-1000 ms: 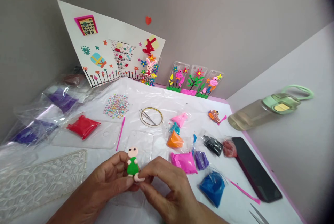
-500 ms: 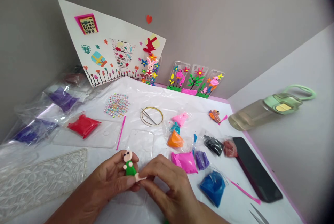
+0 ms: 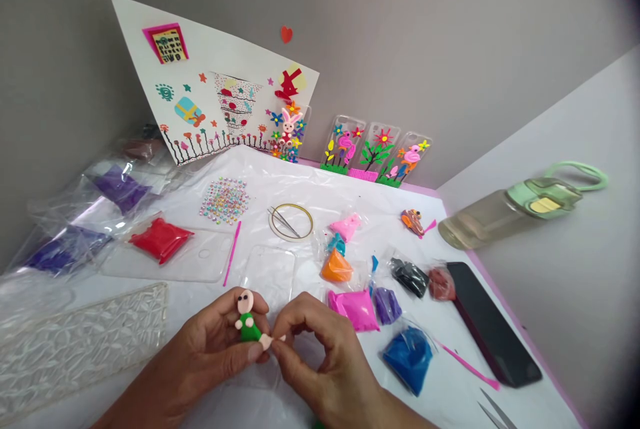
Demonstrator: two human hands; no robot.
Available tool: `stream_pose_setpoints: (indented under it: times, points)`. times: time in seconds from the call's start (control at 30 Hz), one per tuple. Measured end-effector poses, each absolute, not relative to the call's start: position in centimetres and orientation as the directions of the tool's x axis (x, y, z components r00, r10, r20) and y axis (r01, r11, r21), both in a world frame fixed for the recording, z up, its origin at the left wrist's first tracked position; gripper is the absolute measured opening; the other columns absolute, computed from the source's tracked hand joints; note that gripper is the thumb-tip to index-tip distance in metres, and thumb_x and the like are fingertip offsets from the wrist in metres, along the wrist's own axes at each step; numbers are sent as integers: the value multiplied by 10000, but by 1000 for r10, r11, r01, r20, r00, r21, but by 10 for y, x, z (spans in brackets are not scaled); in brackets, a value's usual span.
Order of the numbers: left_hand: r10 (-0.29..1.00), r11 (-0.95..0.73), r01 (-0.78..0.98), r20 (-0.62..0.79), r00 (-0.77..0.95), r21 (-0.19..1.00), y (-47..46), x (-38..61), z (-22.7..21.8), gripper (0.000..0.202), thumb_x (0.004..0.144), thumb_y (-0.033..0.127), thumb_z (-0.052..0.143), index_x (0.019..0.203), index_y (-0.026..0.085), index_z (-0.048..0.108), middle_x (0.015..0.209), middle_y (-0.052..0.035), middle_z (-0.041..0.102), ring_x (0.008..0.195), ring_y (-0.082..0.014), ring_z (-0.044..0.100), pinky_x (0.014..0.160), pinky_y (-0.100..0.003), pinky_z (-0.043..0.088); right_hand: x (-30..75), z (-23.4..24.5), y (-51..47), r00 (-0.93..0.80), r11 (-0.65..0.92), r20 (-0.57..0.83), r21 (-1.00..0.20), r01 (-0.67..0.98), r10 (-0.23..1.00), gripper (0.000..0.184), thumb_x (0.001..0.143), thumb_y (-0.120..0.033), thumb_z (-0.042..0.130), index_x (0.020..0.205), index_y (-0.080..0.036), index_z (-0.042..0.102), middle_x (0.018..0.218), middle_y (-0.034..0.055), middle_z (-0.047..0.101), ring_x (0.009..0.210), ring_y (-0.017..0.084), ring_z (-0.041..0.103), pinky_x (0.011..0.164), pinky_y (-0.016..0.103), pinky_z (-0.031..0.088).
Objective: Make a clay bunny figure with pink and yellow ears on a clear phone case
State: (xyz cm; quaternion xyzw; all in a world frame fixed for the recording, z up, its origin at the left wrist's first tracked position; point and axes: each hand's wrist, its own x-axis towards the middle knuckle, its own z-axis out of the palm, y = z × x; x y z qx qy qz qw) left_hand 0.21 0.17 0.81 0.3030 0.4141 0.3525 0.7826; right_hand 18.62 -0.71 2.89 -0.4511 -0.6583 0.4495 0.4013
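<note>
A small clay figure (image 3: 249, 328) with a pale pink head, dark eyes and a green body rests in my left hand (image 3: 213, 342), the fingers closed round it and the thumb near its lower end. My right hand (image 3: 325, 356) pinches a little piece of pale pink clay (image 3: 281, 338) between thumb and forefinger, right beside the figure's foot. Whether that piece is joined to the foot I cannot tell. Beneath my hands lies a clear phone case (image 3: 267, 269), partly hidden by them.
Packets of clay, pink (image 3: 354, 310), orange (image 3: 336, 266) and blue (image 3: 407, 357), lie to the right, near a black phone (image 3: 493, 322), scissors (image 3: 495, 409) and a bottle (image 3: 500, 212). To the left are a red packet (image 3: 161, 240) and a textured clear case (image 3: 85, 349). Decorated cases (image 3: 383, 152) stand behind.
My right fingers have moved slightly, and the pale pink piece now sticks out between their tips. The figure has tilted a little in my left hand.
</note>
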Motion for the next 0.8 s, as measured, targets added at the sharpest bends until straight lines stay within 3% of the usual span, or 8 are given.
stream_pose_setpoints:
  times: [0.17, 0.2, 0.33, 0.5, 0.67, 0.8]
  points:
    - [788, 584, -312, -430, 441, 750, 3, 1, 13, 300, 701, 361, 889, 917, 233, 724, 786, 16, 655, 751, -160, 610, 711, -274, 481, 187, 29, -8, -219, 73, 25, -974, 216, 975, 64, 836, -132, 594, 841, -194, 609, 753, 0, 624, 684, 120, 573, 622, 214, 452]
    - [781, 596, -311, -445, 438, 740, 3, 0, 13, 303, 693, 354, 893, 918, 229, 732, 797, 11, 654, 755, -163, 612, 716, -280, 490, 188, 29, -7, -194, 14, -20, -985, 170, 981, 30, 878, -181, 585, 882, -194, 612, 743, -3, 613, 676, 120, 563, 614, 215, 447]
    - [736, 668, -339, -518, 437, 662, 7, -4, 16, 283, 704, 281, 879, 942, 208, 745, 838, -23, 669, 788, -189, 637, 801, -345, 525, 193, 27, 0, -204, -188, -167, -978, -92, 965, 244, 984, -395, 555, 1016, -166, 632, 695, -8, 602, 618, 104, 545, 613, 221, 449]
    - [715, 698, -384, -553, 428, 604, 9, -4, 18, 291, 702, 257, 890, 952, 206, 753, 818, -16, 680, 781, -181, 662, 821, -343, 540, 194, 26, 6, -307, -357, -272, -894, -269, 912, 361, 908, -485, 673, 816, -137, 654, 700, 14, 626, 557, 80, 526, 565, 210, 411]
    - [727, 686, -393, -551, 410, 612, 9, -2, 22, 305, 684, 262, 908, 936, 202, 745, 817, -7, 668, 757, -166, 664, 799, -316, 537, 188, 30, 3, -334, -393, -300, -883, -259, 894, 415, 697, -421, 894, 761, -176, 566, 688, -34, 582, 571, 68, 454, 548, 195, 351]
    - [733, 678, -377, -549, 401, 630, 7, -1, 21, 325, 671, 283, 913, 931, 207, 733, 808, -10, 669, 786, -182, 662, 812, -322, 519, 185, 27, -4, -288, -251, -227, -967, -48, 930, 332, 746, -383, 867, 817, -191, 606, 672, -54, 530, 565, 74, 400, 523, 202, 306]
